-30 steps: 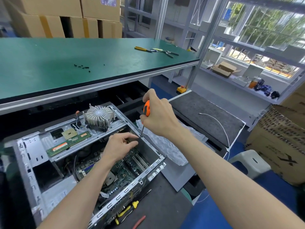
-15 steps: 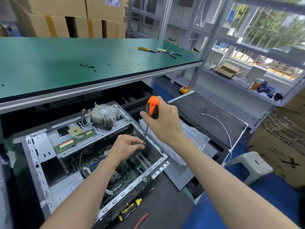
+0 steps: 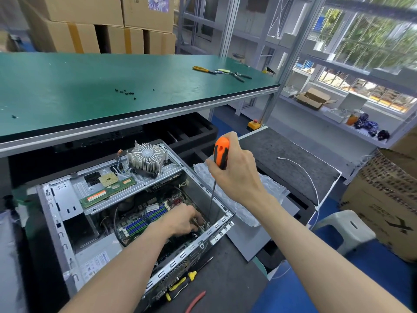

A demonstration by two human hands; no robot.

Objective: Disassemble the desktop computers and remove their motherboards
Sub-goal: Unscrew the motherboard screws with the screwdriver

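- The right hand is wrapped around the orange-and-black handle of a screwdriver, whose long shaft is held nearly upright with the tip down inside the case, close to the near-right corner of the board.
- The left hand is reached into the open computer case, fingers curled down at the board right beside the screwdriver tip; whether a screw is pinched there cannot be told, since the fingertips are hidden.
- The motherboard is seen flat on the case floor, blue and green memory slots exposed, so it is judged not yet freed.
- Plenty is already stripped: the side panel is off, and a finned heatsink, a bare processor chip and a memory stick are laid out on the case's upper metal bracket.
- A scatter of small dark screws is parked on the green bench top, with pliers further along it.
- More hand tools are left on the dark mat in front of the case.
- The step in hand is judged to be a board mounting screw being worked.
- What is left: any remaining screws and cables, then the board lifted out; only 1 machine is clearly in view.
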